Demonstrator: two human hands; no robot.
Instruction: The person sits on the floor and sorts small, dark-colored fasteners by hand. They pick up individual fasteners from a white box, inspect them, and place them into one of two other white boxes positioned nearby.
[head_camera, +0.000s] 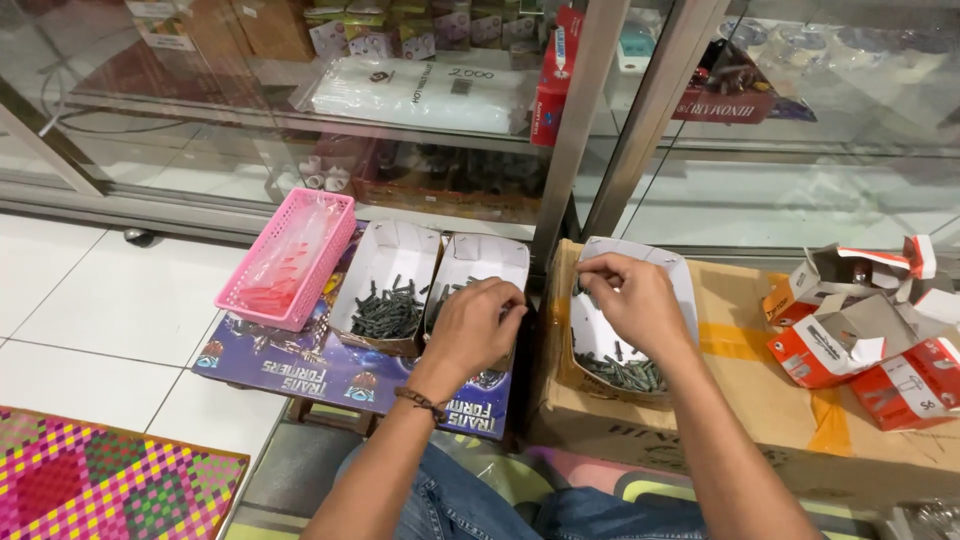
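Small, light, stiff grey plugs (625, 372) lying in white tray (684, 290), best pinched at the middle; right hand (632, 300) fingers curled narrow, left hand (478, 325) closed over middle tray (490, 258), contents unclear.

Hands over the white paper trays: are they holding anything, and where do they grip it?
It cannot be told. The left hand rests on the middle white paper tray; the right hand dips into the right white paper tray, fingertips hidden.

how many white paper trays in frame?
3. Left tray of grey plugs beside the pink basket; middle tray under the left hand; right tray on the cardboard box under the right hand.
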